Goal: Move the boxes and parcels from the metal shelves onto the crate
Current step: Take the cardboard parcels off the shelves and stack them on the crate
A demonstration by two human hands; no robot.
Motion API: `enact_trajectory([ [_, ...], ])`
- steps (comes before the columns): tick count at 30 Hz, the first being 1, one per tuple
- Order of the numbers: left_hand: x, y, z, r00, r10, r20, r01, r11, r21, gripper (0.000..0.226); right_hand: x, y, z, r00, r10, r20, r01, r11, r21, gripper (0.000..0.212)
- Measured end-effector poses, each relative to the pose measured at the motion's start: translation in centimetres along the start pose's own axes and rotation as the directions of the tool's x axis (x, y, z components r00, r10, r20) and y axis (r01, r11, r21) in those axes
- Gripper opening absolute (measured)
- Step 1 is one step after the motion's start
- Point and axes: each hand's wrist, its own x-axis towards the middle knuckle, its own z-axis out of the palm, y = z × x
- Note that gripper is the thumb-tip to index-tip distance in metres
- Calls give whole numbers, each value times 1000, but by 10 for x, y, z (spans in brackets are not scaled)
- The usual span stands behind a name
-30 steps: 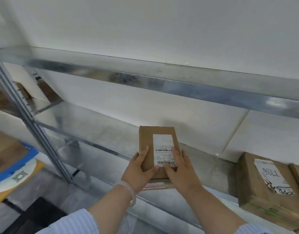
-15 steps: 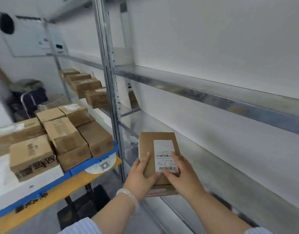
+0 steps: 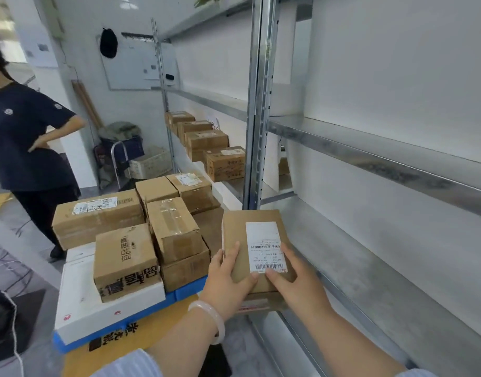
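1. The small brown parcel [image 3: 240,235] sat at the lower centre of the frame with its white label [image 3: 264,244] facing up, held by both hands.
2. The left hand [image 3: 228,281] gripped its lower left part, with the thumb pressed on the top face and the fingers curled along the left edge (a pale bangle [image 3: 212,319] ringed that wrist).
3. The right hand [image 3: 295,284] gripped the lower right part, its thumb on the label's bottom edge and its fingers wrapped over the right side.
4. At the lower left, the blue crate [image 3: 186,291] carried a pile of brown boxes [image 3: 174,227] and a flat white box [image 3: 79,297]; the parcel was just beside the pile's right edge.
5. The metal shelf [image 3: 383,268] ran from the centre toward the lower right, just beside the parcel.
6. A row of boxes [image 3: 225,162] stood on a farther shelf, above centre.
7. A person in a dark shirt [image 3: 24,137] stood at the left edge, one hand on a hip.
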Motion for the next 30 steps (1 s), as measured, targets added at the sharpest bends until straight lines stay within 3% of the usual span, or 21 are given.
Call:
enact_trajectory([
  [7, 59, -9, -12, 997, -53, -51, 55, 998, 29, 82, 82, -4, 24, 998, -3, 60, 4, 1000, -16, 59],
  [17, 128, -13, -25, 978, -175, -112, 201, 936, 289, 84, 207, -6, 53, 966, -49, 255, 74, 993, -91, 57],
  [22, 131, -25, -21, 984, -155, -91, 178, 912, 370, 76, 237, 2, 77, 946, -16, 325, 79, 980, -181, 56],
  [27, 136, -31, -24, 976, -102, -191, 185, 853, 487, 67, 261, 4, 98, 926, -60, 373, 104, 990, -97, 55],
  [30, 140, -31, -28, 960, 27, -279, 170, 736, 656, 64, 269, 6, 107, 922, -82, 378, 126, 987, -95, 56],
])
